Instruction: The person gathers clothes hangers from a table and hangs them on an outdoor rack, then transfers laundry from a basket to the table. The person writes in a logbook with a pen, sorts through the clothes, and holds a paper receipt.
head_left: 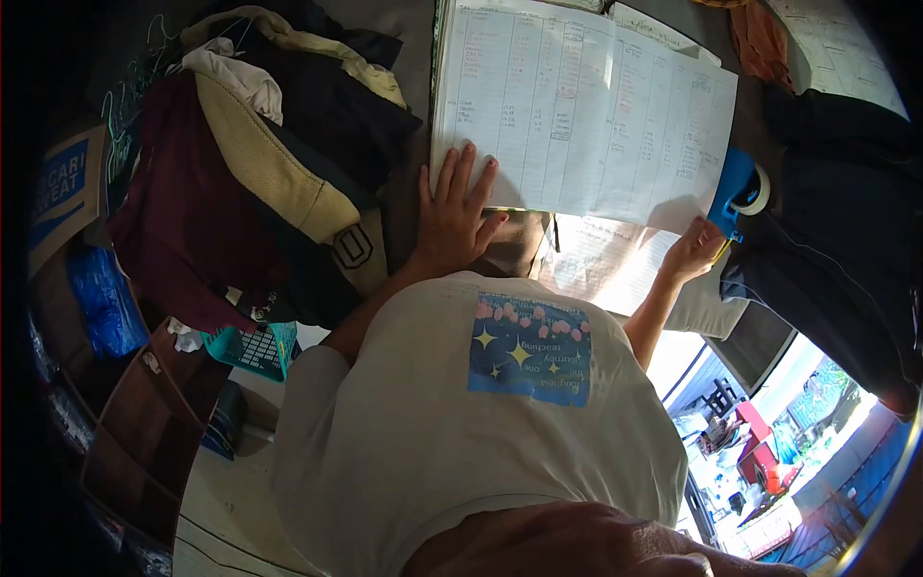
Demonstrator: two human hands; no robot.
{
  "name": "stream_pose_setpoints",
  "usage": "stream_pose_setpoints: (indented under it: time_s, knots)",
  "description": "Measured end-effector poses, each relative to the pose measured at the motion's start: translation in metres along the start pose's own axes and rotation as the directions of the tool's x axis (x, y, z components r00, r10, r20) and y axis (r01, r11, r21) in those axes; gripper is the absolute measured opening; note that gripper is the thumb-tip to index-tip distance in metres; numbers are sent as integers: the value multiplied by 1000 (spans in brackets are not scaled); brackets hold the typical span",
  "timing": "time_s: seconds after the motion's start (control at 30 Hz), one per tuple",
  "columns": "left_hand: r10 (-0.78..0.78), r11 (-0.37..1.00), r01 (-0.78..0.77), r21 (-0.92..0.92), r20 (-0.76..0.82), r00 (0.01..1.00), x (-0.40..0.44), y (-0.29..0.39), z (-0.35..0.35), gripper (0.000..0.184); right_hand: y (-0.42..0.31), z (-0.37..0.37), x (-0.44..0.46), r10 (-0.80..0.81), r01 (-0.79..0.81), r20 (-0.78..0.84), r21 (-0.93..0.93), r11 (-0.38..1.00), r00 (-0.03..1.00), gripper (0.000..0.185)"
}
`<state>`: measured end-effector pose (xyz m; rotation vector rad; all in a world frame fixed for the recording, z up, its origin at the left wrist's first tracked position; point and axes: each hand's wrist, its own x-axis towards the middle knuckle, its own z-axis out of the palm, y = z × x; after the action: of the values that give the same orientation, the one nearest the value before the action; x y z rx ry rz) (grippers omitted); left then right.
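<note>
A large open ledger [524,144] with ruled columns and handwritten entries in dark and red ink lies in front of me. My left hand [457,212] rests flat on the lower edge of its left page, fingers spread. At the lower right corner of the ledger, my right hand [692,252] has its fingers closed. A thin yellow pen-like stick [721,251] shows beside those fingers; most of it is hidden. Just beyond that hand sits a blue tape dispenser [733,188] with a roll of tape [757,190]. Another written sheet [601,258] lies partly under the ledger.
Piled clothes [187,192], maroon, black and tan, lie on the left. Dark fabric [836,192] spreads on the right. Toward the lower left are a green plastic basket [252,351], a brown compartmented shelf [144,438] and a cardboard box [69,197]. Red and assorted items [760,442] appear lower right.
</note>
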<state>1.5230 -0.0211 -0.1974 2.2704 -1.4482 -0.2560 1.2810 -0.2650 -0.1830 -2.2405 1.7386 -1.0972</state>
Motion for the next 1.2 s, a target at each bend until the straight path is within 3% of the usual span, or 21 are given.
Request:
stream_pose_setpoints:
  time_s: [0.1,0.17,0.2,0.27,0.3,0.37,0.4,0.47,0.77,1.2]
  knots:
    - [0,1000,0,-3,-1,1000,0,0,0,62,10,1,-1,4,-5,10,113,994,1000,12]
    - [-2,1000,2,-6,-3,1000,0,0,0,61,7,0,-2,298,-343,177,338,877,938,14]
    - [-1,1000,1,-6,-6,1000,0,0,0,61,6,0,-2,298,-342,177,337,877,938,14]
    - [0,1000,0,-7,-9,1000,0,0,0,61,4,2,-3,457,-516,246,502,694,855,19]
    - [1,1000,-1,-6,-7,1000,0,0,0,61,4,1,-4,457,-516,246,502,694,855,19]
    - [2,1000,-2,-5,-6,1000,0,0,0,61,5,1,-5,535,-626,369,636,451,760,23]
    - [0,1000,0,-2,-1,1000,-1,0,0,60,6,1,-5,535,-626,369,636,451,760,23]
    - [-1,1000,1,-1,4,1000,-1,0,0,60,11,3,-7,552,-673,449,671,311,703,22]
    - [-15,1000,15,-12,-4,1000,0,2,-1,63,16,4,-12,526,-707,522,664,244,672,10]
    - [-1,1000,1,4,-7,1000,0,1,1,61,22,8,-14,540,-719,530,657,227,654,9]
